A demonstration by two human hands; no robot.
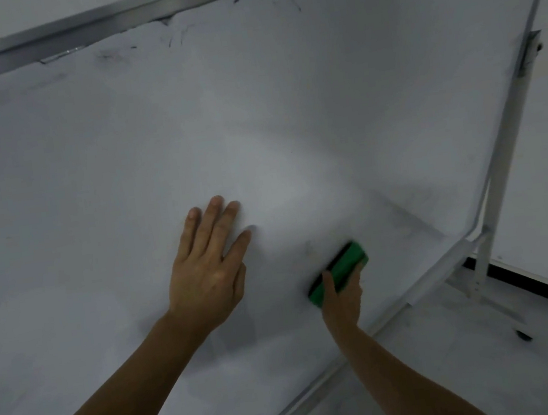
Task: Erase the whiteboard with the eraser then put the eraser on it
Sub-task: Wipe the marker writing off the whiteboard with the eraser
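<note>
- Eraser, green, pressed to the whiteboard near its corner, the right hand keeping a wrapped grip on it for wiping.
- Left hand lies flat, fingers straight, likely steadying the surface.

I see my left hand lying flat on the large white metal-framed whiteboard, near its middle. Just to its right, my right hand holds the green rectangular eraser against the board. The eraser sits close to the board's lower-right frame edge, and beyond that edge a pale metal stand leg reaches down to the floor.
</note>
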